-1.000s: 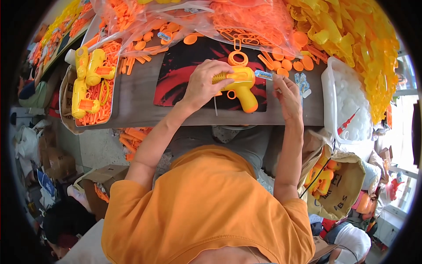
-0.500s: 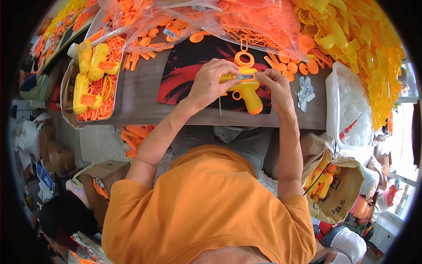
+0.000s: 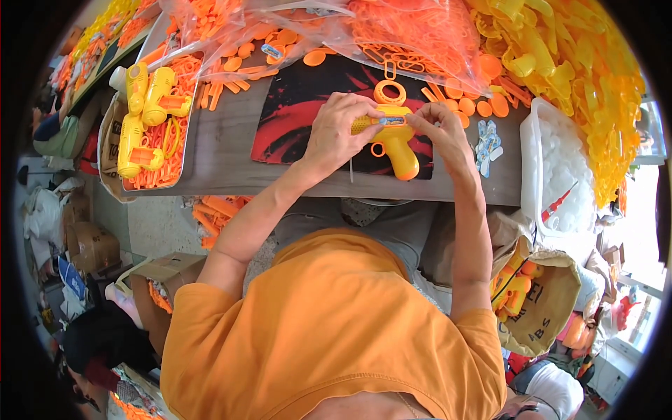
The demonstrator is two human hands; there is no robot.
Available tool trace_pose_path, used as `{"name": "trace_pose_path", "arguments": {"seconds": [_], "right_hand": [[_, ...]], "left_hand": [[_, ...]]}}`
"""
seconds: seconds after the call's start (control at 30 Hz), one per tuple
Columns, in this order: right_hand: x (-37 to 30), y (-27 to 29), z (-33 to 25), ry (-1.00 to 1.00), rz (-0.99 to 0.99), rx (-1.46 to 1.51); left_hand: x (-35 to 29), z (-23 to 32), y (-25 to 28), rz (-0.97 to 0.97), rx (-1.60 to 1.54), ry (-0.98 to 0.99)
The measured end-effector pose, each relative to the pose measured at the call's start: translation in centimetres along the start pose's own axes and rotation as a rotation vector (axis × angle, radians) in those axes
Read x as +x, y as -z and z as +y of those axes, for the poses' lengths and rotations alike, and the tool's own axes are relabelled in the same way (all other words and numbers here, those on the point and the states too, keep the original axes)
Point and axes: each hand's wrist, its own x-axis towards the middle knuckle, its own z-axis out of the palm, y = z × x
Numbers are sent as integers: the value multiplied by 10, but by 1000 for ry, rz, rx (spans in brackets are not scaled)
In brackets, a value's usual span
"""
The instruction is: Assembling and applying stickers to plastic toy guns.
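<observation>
A yellow toy gun (image 3: 400, 150) lies on a black and red mat (image 3: 294, 119), its handle toward me and an orange ring (image 3: 389, 92) at its far side. A small blue and white sticker (image 3: 395, 120) sits along its body. My left hand (image 3: 341, 133) is closed over the barrel, thumb and fingertips at the sticker's left end. My right hand (image 3: 444, 131) is closed in a pinch at the sticker's right end; its fingertips hide the edge there. To the right lies a pile of similar stickers (image 3: 485, 148) on the table (image 3: 224, 150).
Orange discs and sticks lie beyond the mat, under a clear bag of orange parts (image 3: 413, 35). At left, a tray (image 3: 183, 157) holds orange parts and yellow toy bodies (image 3: 133, 143). A white tub (image 3: 530, 150) and heaped yellow parts (image 3: 560, 63) stand at right.
My right hand has shifted slightly to the right, its fingers staying by the sticker's right end. My left hand keeps nearly the same place on the toy gun.
</observation>
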Motion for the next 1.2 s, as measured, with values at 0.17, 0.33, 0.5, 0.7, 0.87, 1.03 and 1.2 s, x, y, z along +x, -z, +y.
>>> {"name": "trace_pose_path", "arguments": {"seconds": [0.17, 0.33, 0.5, 0.7, 0.87, 1.03, 1.2], "right_hand": [[-12, -6, -16, 287, 125, -399], [-29, -11, -21, 639, 72, -749], [-24, -20, -12, 755, 67, -744], [5, -6, -6, -63, -185, 128], [17, 2, -13, -139, -305, 107], [17, -1, -18, -125, -331, 11], [15, 6, -3, -10, -324, -185]], "left_hand": [[0, 4, 1, -32, 75, 16], [0, 5, 3, -52, 45, 71], [-1, 5, 3, -53, 31, 88], [-3, 1, -2, -27, 32, 29], [-7, 2, 1, -32, 51, -14], [-9, 0, 4, -60, 48, -62], [0, 1, -4, -27, 47, -150]]}}
